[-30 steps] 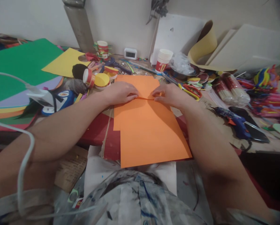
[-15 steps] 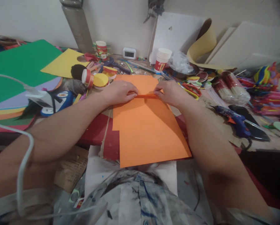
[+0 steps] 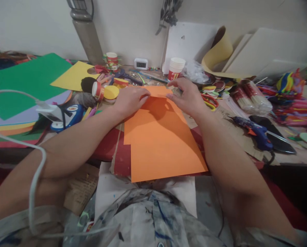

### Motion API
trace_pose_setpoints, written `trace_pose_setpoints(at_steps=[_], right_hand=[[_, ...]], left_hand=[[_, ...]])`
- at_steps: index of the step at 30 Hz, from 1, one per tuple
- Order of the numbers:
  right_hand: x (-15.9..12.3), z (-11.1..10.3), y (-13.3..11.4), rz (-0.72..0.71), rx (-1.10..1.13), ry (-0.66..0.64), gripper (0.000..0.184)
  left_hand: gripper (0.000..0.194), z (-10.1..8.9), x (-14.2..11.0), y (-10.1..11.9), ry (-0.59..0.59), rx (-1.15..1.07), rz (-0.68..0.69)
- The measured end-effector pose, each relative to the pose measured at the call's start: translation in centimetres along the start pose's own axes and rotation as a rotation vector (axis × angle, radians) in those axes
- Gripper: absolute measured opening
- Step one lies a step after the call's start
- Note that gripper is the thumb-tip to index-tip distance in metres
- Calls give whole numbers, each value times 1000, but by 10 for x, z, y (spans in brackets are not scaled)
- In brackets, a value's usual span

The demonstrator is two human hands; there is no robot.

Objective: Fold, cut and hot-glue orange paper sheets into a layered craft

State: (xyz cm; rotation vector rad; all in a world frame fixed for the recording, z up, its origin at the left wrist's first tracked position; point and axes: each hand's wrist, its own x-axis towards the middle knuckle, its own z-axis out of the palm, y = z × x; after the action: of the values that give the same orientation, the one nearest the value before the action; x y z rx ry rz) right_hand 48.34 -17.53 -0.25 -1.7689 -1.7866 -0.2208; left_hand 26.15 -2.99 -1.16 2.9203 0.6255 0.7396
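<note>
- the left hand point(image 3: 130, 101) is closed, thumb near the fingertips, and looks to be gripping the left end of an orange flap point(image 3: 157, 93).
- the right hand point(image 3: 186, 96) is open, its index finger and thumb parted in a curve by the flap's other end; whether the thumb still touches the paper, i cannot tell.
- what has just changed: the narrow fold that lay low between both hands is now a wider band, lifted and farther from the body, and the right fingers have spread off it.
- that suggests the crease is eased for the moment, with the left hand doing most of the holding.
- the large orange sheet point(image 3: 163, 147) lies in the middle of the bench point(image 3: 104, 149), its near edge reaching past the bench's front; another orange sheet point(image 3: 127, 130) shows from under its left side.
- a stack of paper cups point(image 3: 174, 73) stands just beyond the right hand, scissors point(image 3: 211, 103) lie to its right, and a glue gun point(image 3: 260, 135) rests farther right.
- a yellow-topped cup point(image 3: 111, 92) sits beside the left hand.
</note>
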Motion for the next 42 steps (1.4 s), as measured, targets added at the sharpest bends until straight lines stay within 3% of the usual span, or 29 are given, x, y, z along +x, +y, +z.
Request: trace_pose_setpoints(at_steps=[2,4,9,14,22,27,33,38,42], right_hand=[[0,-1,2,13,14,19,50],[1,0,2,37,26,13,52],[1,5,-2,88,94,35,17],[0,3,-7,172,38,0,19],[-2,0,-15,174,29,-221,19],[-3,-2,-20,91,11,-206,20],[-1,-4,-22,105,5,-190,24],[-1,-5,-24,177,-28,-242,21],[-3,-6,-25,198,-6,-388,20]], left_hand=[[31,0,0,-5,56,-27,17],[30,0,1,-8,100,-44,39],[30,-1,1,-9,138,-50,68],[29,-2,0,-6,99,-47,46],[28,5,-3,-4,25,-37,59],[30,5,-4,-2,23,-34,42],[31,5,-4,-3,35,-73,31],[31,7,-4,-3,-62,-89,77],[30,11,-4,-5,-153,-99,109]])
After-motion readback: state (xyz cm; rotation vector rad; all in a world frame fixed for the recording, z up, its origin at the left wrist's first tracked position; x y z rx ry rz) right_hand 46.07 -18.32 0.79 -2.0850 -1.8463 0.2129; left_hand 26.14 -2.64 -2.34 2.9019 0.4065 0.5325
